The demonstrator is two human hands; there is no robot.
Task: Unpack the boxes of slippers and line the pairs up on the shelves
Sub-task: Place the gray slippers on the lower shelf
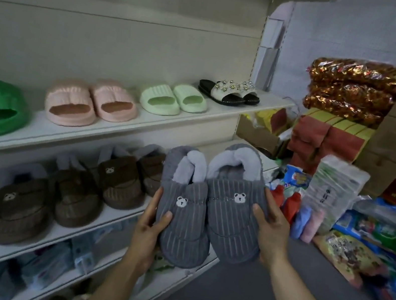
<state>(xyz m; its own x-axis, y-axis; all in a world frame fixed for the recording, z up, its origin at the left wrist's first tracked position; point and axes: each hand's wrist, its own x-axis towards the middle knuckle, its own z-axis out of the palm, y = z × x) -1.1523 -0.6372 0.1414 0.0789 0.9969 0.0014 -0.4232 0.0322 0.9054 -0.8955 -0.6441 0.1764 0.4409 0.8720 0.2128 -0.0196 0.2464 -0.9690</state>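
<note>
Both hands, the left hand [148,231] and right hand [271,231], are gripping the grey slipper pair [211,205] just right of the brown slippers [119,183], seemingly shelving them, needing the free spot beside those.

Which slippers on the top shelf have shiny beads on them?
The black-soled sandals at the far right end of that shelf. Their white straps carry beads; the green and pink pairs beside them are plain.

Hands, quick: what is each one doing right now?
Left hand: closed on the left grey slipper, held off the shelf.
Right hand: closed on the right grey slipper, beside the other.
</note>
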